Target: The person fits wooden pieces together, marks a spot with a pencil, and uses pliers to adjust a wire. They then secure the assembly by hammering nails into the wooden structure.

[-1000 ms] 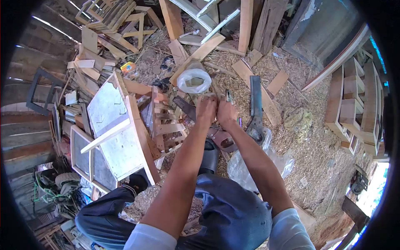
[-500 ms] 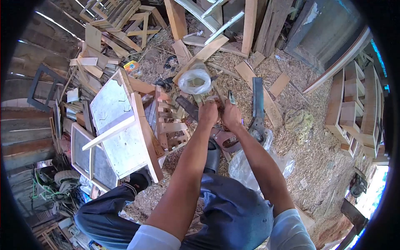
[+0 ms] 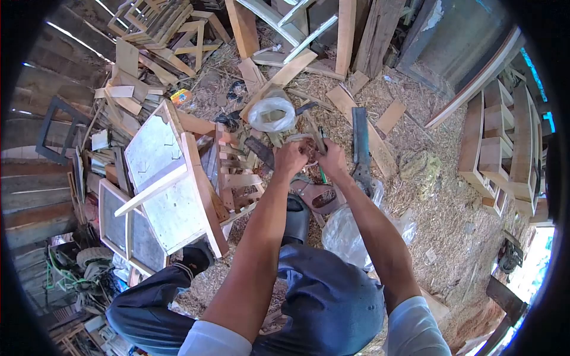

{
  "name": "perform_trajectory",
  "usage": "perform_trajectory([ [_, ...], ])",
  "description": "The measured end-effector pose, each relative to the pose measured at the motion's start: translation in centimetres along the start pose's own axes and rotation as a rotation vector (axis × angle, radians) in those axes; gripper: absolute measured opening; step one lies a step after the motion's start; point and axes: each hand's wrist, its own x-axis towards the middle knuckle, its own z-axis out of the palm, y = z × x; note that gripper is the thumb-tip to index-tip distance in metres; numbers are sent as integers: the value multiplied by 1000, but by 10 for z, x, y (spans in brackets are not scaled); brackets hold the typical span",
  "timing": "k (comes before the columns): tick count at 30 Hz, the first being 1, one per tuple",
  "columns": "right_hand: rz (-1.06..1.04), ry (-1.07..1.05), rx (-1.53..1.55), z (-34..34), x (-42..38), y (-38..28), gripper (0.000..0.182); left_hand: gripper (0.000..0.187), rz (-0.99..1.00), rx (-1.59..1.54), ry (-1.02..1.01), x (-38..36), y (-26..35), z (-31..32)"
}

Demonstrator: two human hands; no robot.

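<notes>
My left hand (image 3: 290,159) is closed, its fingertips pinched close to my right hand over a small brownish piece that I cannot make out. My right hand (image 3: 332,159) is wrapped round a slim tool, with a green end (image 3: 323,174) showing below and a dark tip above. A wooden stick (image 3: 314,132), possibly a handle, runs up from between the hands towards a dark piece. Just beyond the hands is a round clear plastic bag (image 3: 271,114). My foot in a brown sandal (image 3: 316,197) lies below them.
At left, a white-panelled wooden frame (image 3: 157,178) leans beside a slatted wooden piece (image 3: 240,169). A dark metal bar (image 3: 360,142) and crumpled clear plastic (image 3: 344,228) lie to the right on shavings. Wooden shelving (image 3: 502,142) stands far right; planks lie behind.
My hands have drawn closer together, and the tool in my right hand has turned so its green end shows below. The view has shifted slightly.
</notes>
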Motion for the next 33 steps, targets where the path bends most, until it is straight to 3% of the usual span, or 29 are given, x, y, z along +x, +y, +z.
perform_trajectory([
  [2, 12, -20, 9, -2, 3, -4, 28, 20, 41, 156, -17, 2, -4, 2],
  [5, -13, -18, -121, -3, 6, -3, 27, 16, 294, 181, 157, -3, -6, -1],
  [8, 2, -57, -133, -4, 8, -2, 35, 12, 248, 115, 307, 4, -8, 3],
  [11, 23, -40, -96, 5, 12, 4, 37, 14, 152, 66, 88, 14, -9, -4],
  [14, 20, 4, -245, 14, 13, 7, 38, 20, 342, 511, -252, 19, -19, 2],
  [17, 47, 3, -271, 6, 12, -1, 36, 23, 438, 510, -79, 4, -14, 10],
  [20, -56, 22, -269, 9, 12, 10, 35, 24, 525, 563, 47, 11, -19, 21],
  [23, -20, -52, -343, 2, 7, 0, 35, 25, 554, 671, -9, 7, -9, 22],
  [26, -37, -83, -278, 3, 9, 4, 32, 25, 358, 561, -147, 12, -3, 19],
  [29, -54, -37, -282, 6, 9, 6, 34, 26, 284, 465, -184, 12, -1, 7],
  [33, -9, -66, -289, 11, 11, 5, 35, 29, 188, 32, -118, 16, -8, 8],
])
